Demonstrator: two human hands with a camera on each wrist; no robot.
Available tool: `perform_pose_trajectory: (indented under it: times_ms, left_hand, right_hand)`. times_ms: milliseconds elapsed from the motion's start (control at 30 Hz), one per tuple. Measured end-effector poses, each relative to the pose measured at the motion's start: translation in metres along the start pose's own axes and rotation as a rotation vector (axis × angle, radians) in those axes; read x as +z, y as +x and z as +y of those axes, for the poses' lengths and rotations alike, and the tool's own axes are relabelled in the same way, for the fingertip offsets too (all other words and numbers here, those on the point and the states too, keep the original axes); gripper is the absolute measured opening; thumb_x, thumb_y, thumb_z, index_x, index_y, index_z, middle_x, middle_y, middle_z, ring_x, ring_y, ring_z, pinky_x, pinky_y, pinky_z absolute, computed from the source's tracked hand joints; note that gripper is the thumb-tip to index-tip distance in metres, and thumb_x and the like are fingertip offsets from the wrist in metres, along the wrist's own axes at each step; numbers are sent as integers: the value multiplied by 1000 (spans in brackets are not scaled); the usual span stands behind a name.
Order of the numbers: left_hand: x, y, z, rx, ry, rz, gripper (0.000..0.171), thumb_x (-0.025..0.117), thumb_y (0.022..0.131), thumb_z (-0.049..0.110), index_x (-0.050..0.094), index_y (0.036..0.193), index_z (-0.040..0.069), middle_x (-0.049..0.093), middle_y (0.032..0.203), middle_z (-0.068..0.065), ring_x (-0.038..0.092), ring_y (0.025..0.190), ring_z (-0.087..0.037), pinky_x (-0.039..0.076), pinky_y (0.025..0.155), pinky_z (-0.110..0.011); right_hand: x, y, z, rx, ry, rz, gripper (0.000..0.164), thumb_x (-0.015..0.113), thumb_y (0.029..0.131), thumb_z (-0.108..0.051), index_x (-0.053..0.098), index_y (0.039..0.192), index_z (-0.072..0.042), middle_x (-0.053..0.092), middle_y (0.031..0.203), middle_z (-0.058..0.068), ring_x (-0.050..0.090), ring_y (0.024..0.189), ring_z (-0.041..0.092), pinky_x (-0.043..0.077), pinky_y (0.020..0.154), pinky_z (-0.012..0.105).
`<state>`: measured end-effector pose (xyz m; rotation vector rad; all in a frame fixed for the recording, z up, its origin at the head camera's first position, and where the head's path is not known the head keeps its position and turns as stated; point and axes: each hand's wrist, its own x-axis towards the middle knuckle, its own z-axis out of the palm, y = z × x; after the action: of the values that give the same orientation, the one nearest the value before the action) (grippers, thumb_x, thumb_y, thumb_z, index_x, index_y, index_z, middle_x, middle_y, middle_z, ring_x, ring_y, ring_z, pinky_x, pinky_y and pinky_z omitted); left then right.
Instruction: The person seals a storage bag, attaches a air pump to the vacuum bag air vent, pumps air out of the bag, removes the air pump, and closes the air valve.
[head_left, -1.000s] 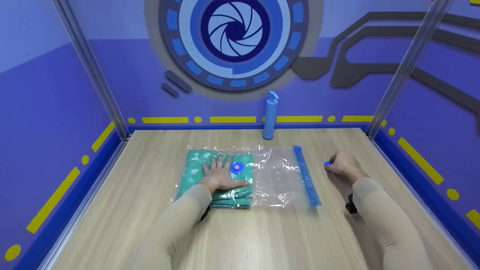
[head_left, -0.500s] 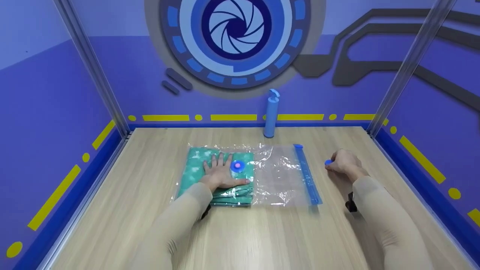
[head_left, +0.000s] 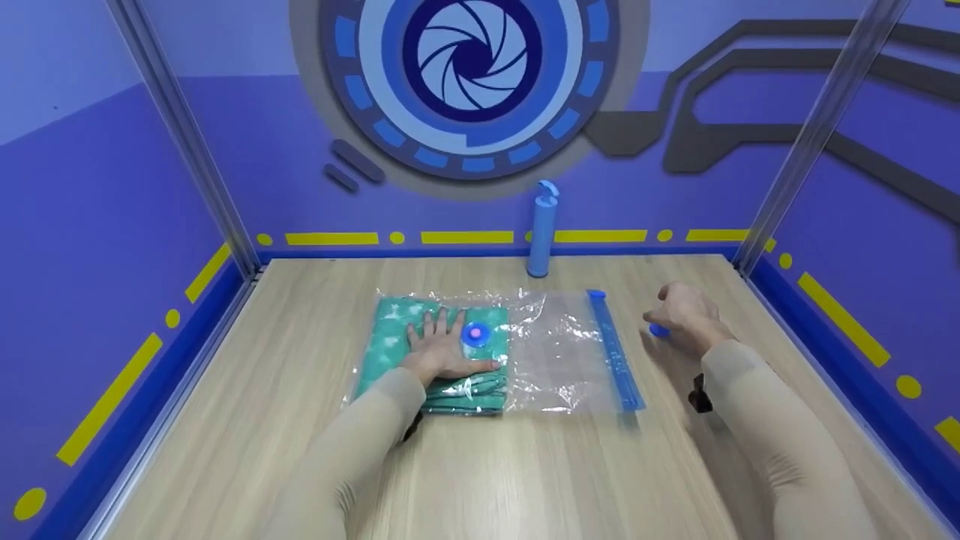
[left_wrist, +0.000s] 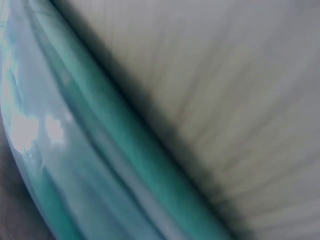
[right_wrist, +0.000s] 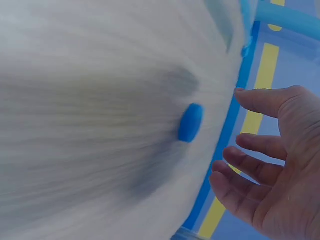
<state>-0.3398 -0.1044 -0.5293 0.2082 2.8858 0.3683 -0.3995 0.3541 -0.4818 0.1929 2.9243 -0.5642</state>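
Nearest: beige sleeves (head_left: pixel 322 480) over wood-grain tabletop (head_left: pixel 480 472). Clear vac bag (head_left: pixel 555 356) lies flat on it, w/ folded green cloth (head_left: pixel 388 337) in its L half. L hand (head_left: pixel 441 354) palm-down on bag over the cloth, fingers spread, thumb out to R. Round blue valve (head_left: pixel 476 334) w/ pink ctr just beside it, looks uncapped. Blue zip strip (head_left: pixel 616 352) down bag's R end. R hand (head_left: pixel 688 311) above blue cap (head_left: pixel 658 330), which lies on tabletop R of bag; fingers apart, loosely bent, pinching nothing. Farthest: blue hand pump (head_left: pixel 541 236), upright nr back edge. Step in hand, I'd judge: valve cap put aside, bag steadied. Next move prob. calls for R hand bringing pump to valve, L keeping bag flat.
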Motion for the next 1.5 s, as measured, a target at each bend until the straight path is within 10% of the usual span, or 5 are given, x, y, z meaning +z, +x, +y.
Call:
perform_pose_trajectory:
  times_ms: [700, 1500]
  left_hand:
    - [5, -1, 2, -5, -6, -3, 134, 59, 86, 99, 8, 183, 23, 3, 192, -18, 1, 178, -50, 4, 140, -78]
    - [-1, -1, 3, -7, -2, 19, 133, 62, 85, 98, 11, 183, 23, 5, 191, -18, 4, 177, -50, 6, 140, -78]
  right_hand:
    - [-23, 10, -76, -163, -33, 145, 69, 71, 105, -40, 59, 158, 1, 61, 160, 31, 68, 135, 53, 62, 104, 63]
    - [-27, 58, -170, -212, 241, 222, 84, 82, 100, -47, 54, 163, 0, 68, 154, 25, 68, 139, 44, 61, 112, 57]
